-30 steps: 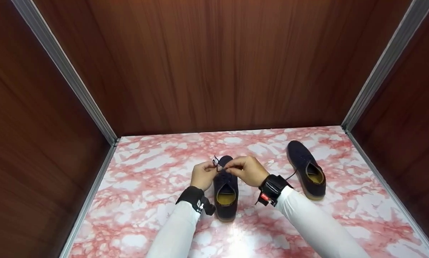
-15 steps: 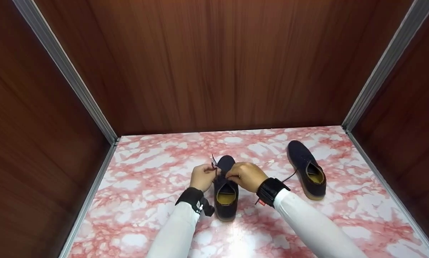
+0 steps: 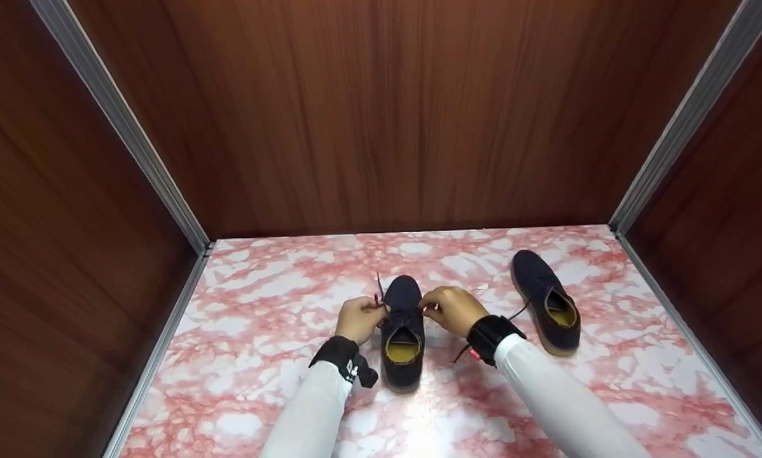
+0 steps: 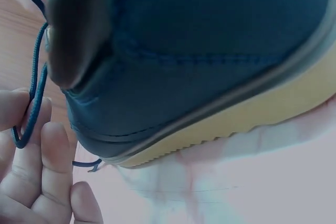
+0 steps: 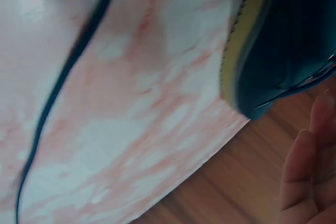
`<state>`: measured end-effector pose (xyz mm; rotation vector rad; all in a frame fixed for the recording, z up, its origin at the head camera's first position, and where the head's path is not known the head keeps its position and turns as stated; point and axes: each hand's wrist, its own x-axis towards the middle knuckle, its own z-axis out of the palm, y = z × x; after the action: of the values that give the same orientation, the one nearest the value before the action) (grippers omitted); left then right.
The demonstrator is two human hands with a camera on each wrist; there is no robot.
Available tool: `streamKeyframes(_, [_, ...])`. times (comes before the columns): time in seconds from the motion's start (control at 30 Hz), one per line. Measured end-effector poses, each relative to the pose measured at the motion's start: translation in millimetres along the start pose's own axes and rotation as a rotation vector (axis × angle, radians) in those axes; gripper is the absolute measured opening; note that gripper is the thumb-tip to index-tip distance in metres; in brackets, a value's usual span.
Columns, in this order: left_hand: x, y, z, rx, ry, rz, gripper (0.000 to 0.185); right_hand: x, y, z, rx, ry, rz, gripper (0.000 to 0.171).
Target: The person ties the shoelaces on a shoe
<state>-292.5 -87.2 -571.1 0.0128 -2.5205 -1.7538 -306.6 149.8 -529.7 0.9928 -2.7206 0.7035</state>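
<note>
"Brown wood-grain panels [image 3: 368, 114] take up most of what we see, with grey metal rails [image 3: 117, 114] at the corners. What do we have inside them?"

"We have a desk [image 3: 241, 394] marbled in red and white, and two white sleeves [image 3: 317, 407] reaching over it."

"Where are the shoes?"

"We find the middle shoe [image 3: 404, 318] upright on the desk between the hands, toe pointing away, dark blue with a yellow lining. The other shoe [image 3: 544, 299] stands well apart to the right, upright and slanted, its toe away and leftward."

"And the hands?"

"We see the left hand [image 3: 360, 319] at the middle shoe's left side and the right hand [image 3: 455, 310] at its right edge, each below a black strap [image 3: 336, 352]."

"Are they holding anything?"

"Our left thumb and finger pinch a looped lace [image 4: 35, 77], the remaining fingers slightly bent; one end sticks up beside the toe. Our right fingers are bent, tips close to the thumb, but we cannot tell whether they have hold of anything."

"What's the thin strand?"

"We trace that loose lace [image 5: 63, 77] from the other shoe to beneath the right wrist."
</note>
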Motion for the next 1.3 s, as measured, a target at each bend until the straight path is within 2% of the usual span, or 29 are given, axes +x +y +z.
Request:
streamKeyframes(0.17, [-1.3, -3.2, 0.0, -0.027, -0.011, -0.009, 0.016, -4, 14, 0, 0.058, 0.009, 0.112, 0.007])
streamKeyframes(0.3, [-1.5, -4.3, 1.1, -0.031, -0.010, -0.019, 0.015, -6, 19, 4, 0.157, 0.031, 0.211, 0.003])
streamKeyframes(0.57, [-3.3, -1.8, 3.2, -0.039, -0.015, 0.005, 0.015, -3, 19, 25, 0.434, 0.062, 0.458, 0.021])
streamKeyframes(0.77, [-4.4, -1.7, 6.2, -0.035, -0.021, 0.053, 0.013, -1, 20, 39, 0.628, 0.102, 0.633, 0.032])
streamKeyframes(0.97, [-5.8, -3.4, 7.2, -0.029, -0.012, 0.054, 0.011, 0, 18, 45, 0.775, 0.094, 0.753, 0.042])
streamKeyframes(1.1, [-5.5, -2.3, 8.2, -0.033, -0.011, 0.051, 0.011, 2, 19, 48, 0.778, 0.092, 0.804, 0.048])
streamKeyframes(1.3, [-5.6, -1.1, 10.4, -0.012, -0.006, 0.096, 0.010, 10, 23, 51, 0.645, 0.062, 0.866, 0.056])
